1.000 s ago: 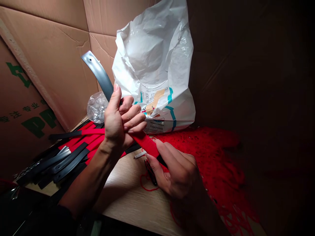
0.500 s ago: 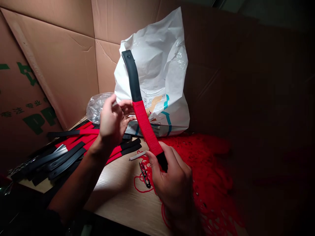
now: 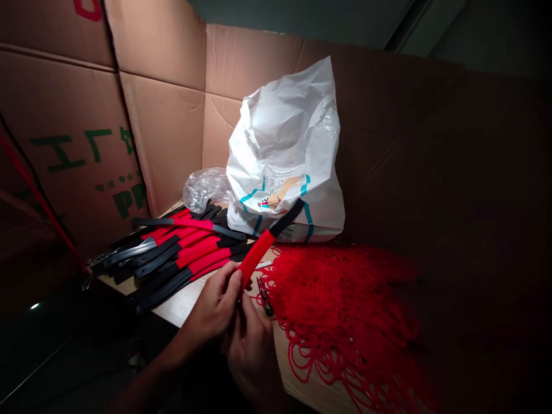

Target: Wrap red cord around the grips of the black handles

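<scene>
A curved red-and-black strap (image 3: 257, 256), red woven sleeve in the middle with a black end, slants up and to the right from my hands. My left hand (image 3: 222, 299) is closed round its red part, thumb on top. Just below and right, my right hand (image 3: 252, 345) is curled shut at the strap's lower end, which the fingers hide. To the left lies a pile of similar straps (image 3: 202, 261), several with black plastic ends. Beside my right hand are small black thread snips (image 3: 264, 298) and a thin white stick (image 3: 264, 265).
A large tangle of red cord (image 3: 345, 305) covers the right of the wooden table (image 3: 176, 310). Behind stands a white plastic bag (image 3: 287, 138), with a crumpled clear bag (image 3: 204, 190) to its left. Cardboard walls (image 3: 166, 126) surround the back and left.
The strap has come down and tipped over to the right. My left hand, open before, has closed on its red part. My right hand has moved down and left. The view has shifted.
</scene>
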`<move>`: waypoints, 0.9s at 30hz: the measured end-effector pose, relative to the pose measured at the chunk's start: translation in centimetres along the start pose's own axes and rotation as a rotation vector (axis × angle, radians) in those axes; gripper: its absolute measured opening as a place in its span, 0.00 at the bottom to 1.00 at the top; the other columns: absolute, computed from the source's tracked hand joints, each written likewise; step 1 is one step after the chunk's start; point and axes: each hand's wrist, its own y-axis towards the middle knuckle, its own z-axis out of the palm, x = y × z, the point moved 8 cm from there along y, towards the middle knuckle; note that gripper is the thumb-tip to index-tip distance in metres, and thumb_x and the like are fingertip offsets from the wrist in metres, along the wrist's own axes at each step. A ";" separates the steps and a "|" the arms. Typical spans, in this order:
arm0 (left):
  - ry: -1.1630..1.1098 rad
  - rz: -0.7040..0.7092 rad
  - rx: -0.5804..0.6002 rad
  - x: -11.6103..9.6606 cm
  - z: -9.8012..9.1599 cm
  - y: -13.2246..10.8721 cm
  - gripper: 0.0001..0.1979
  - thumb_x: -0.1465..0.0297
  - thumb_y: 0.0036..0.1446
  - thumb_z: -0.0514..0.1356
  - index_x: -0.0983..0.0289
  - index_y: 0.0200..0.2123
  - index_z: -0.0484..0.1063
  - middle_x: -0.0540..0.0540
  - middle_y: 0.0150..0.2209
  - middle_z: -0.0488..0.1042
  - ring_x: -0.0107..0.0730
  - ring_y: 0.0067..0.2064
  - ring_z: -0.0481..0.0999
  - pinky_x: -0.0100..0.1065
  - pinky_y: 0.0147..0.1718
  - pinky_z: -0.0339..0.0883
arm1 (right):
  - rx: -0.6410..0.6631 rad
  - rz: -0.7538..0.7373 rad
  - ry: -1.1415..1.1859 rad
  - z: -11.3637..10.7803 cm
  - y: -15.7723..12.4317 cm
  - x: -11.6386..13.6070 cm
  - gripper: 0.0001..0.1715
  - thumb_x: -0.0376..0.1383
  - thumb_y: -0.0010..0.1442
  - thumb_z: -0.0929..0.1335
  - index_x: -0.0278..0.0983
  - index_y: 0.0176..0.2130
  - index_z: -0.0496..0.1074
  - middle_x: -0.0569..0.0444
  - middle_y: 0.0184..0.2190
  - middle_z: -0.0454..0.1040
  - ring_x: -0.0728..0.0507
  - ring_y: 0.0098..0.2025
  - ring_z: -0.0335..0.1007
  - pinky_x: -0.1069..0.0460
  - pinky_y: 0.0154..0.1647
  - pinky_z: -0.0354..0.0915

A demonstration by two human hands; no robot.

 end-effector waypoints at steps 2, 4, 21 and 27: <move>0.066 -0.052 -0.032 1.5 -2.1 -1.9 0.21 0.50 0.73 0.56 0.60 0.36 0.71 0.52 0.33 0.74 0.36 0.34 0.73 0.33 0.34 0.67 | 0.110 0.155 0.186 1.5 -0.7 -1.8 0.17 0.47 0.70 0.70 0.36 0.41 0.80 0.46 0.33 0.82 0.40 0.34 0.79 0.50 0.34 0.71; 0.117 -0.110 -0.031 2.6 -3.9 -3.6 0.22 0.48 0.73 0.56 0.60 0.35 0.70 0.51 0.32 0.73 0.35 0.33 0.74 0.32 0.32 0.68 | 0.145 0.242 0.297 2.4 -0.5 -3.2 0.25 0.54 0.70 0.69 0.36 0.37 0.78 0.52 0.26 0.76 0.45 0.28 0.72 0.52 0.29 0.66; 0.995 -0.137 -0.312 2.2 -20.6 -2.4 0.16 0.68 0.66 0.60 0.65 0.55 0.74 0.65 0.52 0.79 0.54 0.55 0.78 0.52 0.58 0.68 | 0.271 0.658 0.389 18.8 17.8 -7.6 0.18 0.45 0.74 0.71 0.34 0.54 0.76 0.50 0.46 0.79 0.46 0.40 0.79 0.49 0.39 0.79; 1.185 -0.057 -0.416 3.0 -21.8 2.4 0.15 0.62 0.70 0.65 0.65 0.54 0.76 0.60 0.56 0.77 0.49 0.59 0.76 0.57 0.62 0.69 | 0.360 0.593 0.326 18.2 20.5 -6.3 0.17 0.43 0.74 0.72 0.34 0.54 0.76 0.50 0.46 0.80 0.46 0.40 0.79 0.49 0.39 0.79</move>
